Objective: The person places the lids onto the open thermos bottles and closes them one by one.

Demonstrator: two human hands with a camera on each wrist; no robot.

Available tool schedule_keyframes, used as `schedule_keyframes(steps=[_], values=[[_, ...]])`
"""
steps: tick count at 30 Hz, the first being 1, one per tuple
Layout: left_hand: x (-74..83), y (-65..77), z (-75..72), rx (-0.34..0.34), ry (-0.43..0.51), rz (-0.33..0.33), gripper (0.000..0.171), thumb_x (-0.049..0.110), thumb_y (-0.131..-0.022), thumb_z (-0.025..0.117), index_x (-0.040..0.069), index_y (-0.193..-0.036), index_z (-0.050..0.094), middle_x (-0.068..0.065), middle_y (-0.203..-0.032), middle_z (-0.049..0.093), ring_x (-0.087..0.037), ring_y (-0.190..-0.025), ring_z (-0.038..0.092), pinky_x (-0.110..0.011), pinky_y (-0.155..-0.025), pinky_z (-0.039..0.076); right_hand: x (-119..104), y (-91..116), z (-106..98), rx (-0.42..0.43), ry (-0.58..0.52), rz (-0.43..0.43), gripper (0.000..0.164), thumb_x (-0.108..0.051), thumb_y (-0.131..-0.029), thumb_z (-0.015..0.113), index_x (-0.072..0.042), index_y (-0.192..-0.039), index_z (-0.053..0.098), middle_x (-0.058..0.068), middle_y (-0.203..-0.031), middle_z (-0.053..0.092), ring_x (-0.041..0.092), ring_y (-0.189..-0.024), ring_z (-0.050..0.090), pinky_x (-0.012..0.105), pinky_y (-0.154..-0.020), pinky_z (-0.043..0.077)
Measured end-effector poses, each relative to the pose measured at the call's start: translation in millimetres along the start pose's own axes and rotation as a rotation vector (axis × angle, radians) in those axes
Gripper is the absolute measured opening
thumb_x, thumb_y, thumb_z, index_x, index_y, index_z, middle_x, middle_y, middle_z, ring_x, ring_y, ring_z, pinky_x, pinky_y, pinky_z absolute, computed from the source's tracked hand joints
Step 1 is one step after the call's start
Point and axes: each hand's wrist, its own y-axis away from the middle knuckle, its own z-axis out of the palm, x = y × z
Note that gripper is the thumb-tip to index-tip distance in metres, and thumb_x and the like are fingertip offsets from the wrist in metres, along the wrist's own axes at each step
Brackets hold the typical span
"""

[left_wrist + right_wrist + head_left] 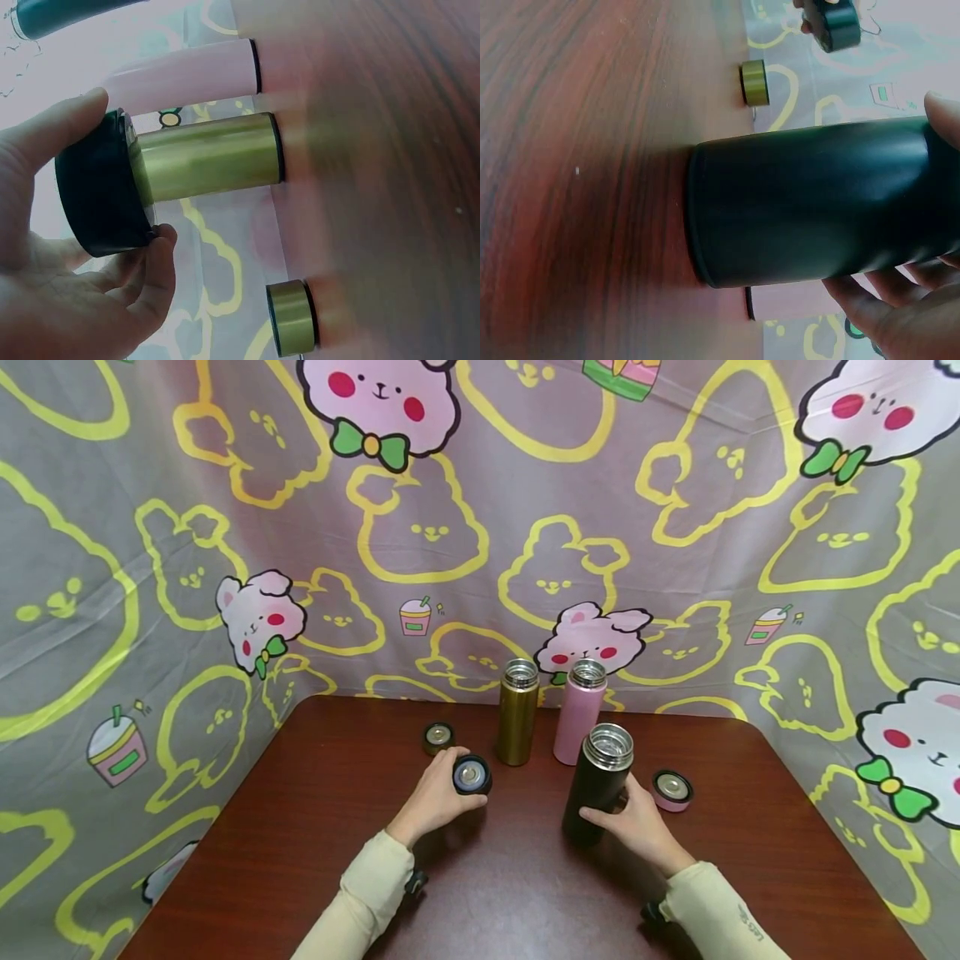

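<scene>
My left hand [438, 795] grips a black lid [472, 775] between thumb and fingers above the table, its inner side showing to the head camera. The left wrist view shows the same black lid [101, 184] from the side. In my right hand [637, 827] is a black thermos bottle [596, 789] with an uncovered steel mouth. Fingers and thumb curl round its body, also seen as the black bottle [817, 202] in the right wrist view. It leans slightly; whether its base touches the table I cannot tell.
Behind stand a gold bottle [517, 714] and a pink bottle [579, 714], both without lids. A gold lid [438, 737] lies left of them, and a pink lid [672, 790] lies right of my right hand. Patterned cloth [450, 527] surrounds the brown table [300, 810].
</scene>
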Motion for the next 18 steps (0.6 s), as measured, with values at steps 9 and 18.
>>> schedule_keyframes(steps=[9,18], values=[[6.8,-0.2,-1.3,0.011,0.026,0.027,0.074,0.023,-0.067,0.085,0.008,-0.129,0.048,-0.006,-0.112,0.053,-0.022,-0.101,0.054,-0.041,-0.086,0.045,28.2,-6.7,9.5,-0.023,-0.016,-0.027,0.071,-0.021,-0.072,0.084,-0.009,-0.13,0.045,0.015,-0.12,0.058,0.03,-0.107,0.058,0.035,-0.081,0.05],[12.8,-2.6,-1.1,0.053,0.074,0.006,0.077,0.021,-0.065,0.087,0.002,-0.126,0.045,-0.012,-0.112,0.056,-0.025,-0.1,0.057,-0.042,-0.086,0.045,28.2,-6.8,16.8,-0.038,-0.025,-0.029,0.072,-0.025,-0.07,0.085,-0.01,-0.128,0.046,0.014,-0.12,0.059,0.029,-0.107,0.058,0.037,-0.083,0.05]])
